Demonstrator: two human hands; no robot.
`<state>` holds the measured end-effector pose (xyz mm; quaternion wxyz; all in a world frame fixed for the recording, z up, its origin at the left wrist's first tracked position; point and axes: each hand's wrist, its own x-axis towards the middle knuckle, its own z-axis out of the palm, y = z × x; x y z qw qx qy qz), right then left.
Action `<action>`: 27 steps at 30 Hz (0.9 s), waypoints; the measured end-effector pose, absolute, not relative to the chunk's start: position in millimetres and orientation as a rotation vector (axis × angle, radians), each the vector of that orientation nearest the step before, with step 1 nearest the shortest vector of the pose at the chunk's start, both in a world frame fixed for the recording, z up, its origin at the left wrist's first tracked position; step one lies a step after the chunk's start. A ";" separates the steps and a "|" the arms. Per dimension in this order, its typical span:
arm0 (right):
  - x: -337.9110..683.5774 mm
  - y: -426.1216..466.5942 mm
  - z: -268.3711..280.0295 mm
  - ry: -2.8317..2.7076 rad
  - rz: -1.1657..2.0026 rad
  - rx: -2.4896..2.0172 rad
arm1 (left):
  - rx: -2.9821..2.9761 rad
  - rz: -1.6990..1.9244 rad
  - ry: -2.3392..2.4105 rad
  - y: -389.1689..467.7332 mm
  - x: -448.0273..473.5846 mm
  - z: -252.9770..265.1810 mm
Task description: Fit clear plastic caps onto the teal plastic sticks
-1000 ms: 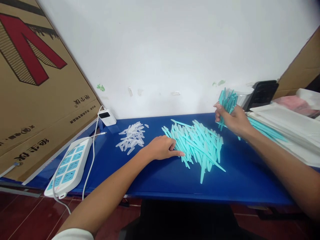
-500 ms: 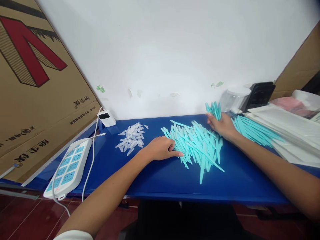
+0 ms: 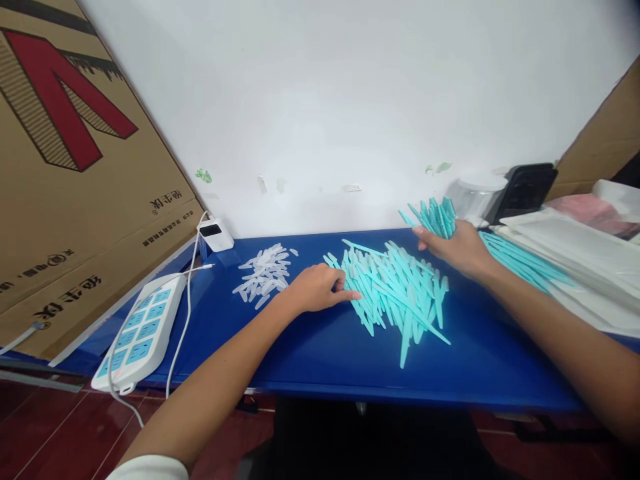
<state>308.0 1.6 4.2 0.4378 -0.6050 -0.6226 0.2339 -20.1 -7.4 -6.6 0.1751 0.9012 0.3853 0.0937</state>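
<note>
A heap of slim turquoise sticks that look like eyebrow razors (image 3: 395, 287), several with translucent caps, lies mid-table. My left hand (image 3: 320, 288) is at the heap's left edge, fingers curled under and thumb pointing toward the sticks. What its fingers hold, if anything, is hidden. Above the heap's right side, my right hand (image 3: 457, 248) is closed around a bunch of turquoise eyebrow razors (image 3: 436, 217), their ends fanning upward. Behind my right wrist more turquoise razors (image 3: 525, 260) lie side by side. Left of my left hand is a small pile of translucent caps (image 3: 265, 272).
A white power strip (image 3: 143, 333) and a cable run along the left, beside a small white device (image 3: 216, 235) and a large cardboard box (image 3: 100, 220). To the right are a clear round container (image 3: 480, 197), a black stand-like object (image 3: 527, 190) and white packets (image 3: 575, 247).
My right hand has moved slightly right with its bunch, which now fans out wider. My left hand has shifted a little left and up, away from the heap.
</note>
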 end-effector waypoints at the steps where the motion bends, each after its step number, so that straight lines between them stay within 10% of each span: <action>1: 307.3 0.7 4.5 -1.563 0.586 -1.492 | 2.573 0.285 1.130 -4.0 -23.6 -3.5; 10: 305.0 1.3 3.0 -1.560 0.517 -1.516 | 2.506 0.285 2.107 47.9 -122.3 28.6; 27: 298.1 -4.2 7.2 -1.672 0.524 -1.567 | 2.486 0.381 1.834 77.6 -108.3 -23.6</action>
